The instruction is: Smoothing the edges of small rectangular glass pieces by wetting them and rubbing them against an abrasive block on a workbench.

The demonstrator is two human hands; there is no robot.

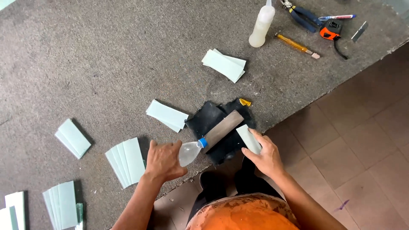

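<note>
My left hand point(164, 161) grips a clear plastic bottle point(189, 152) with a blue cap, tipped on its side so the cap points at a grey-brown sharpening stone point(223, 130). The stone lies on a black wet cloth point(206, 120) near the table's front edge. My right hand point(265, 154) holds a small pale green glass rectangle point(249, 138) at the right end of the cloth, beside the stone. A small yellow scrap point(245, 102) lies at the cloth's far corner.
Stacks of pale green glass pieces lie on the grey carpeted table point(85, 64): point(167, 115), point(224, 64), point(126, 162), point(73, 138), point(61, 204). At the back right are a white squeeze bottle point(262, 24), blue pliers point(301, 15), a yellow-handled cutter point(296, 45) and a tape measure point(331, 30). Tiled floor point(358, 145) lies right.
</note>
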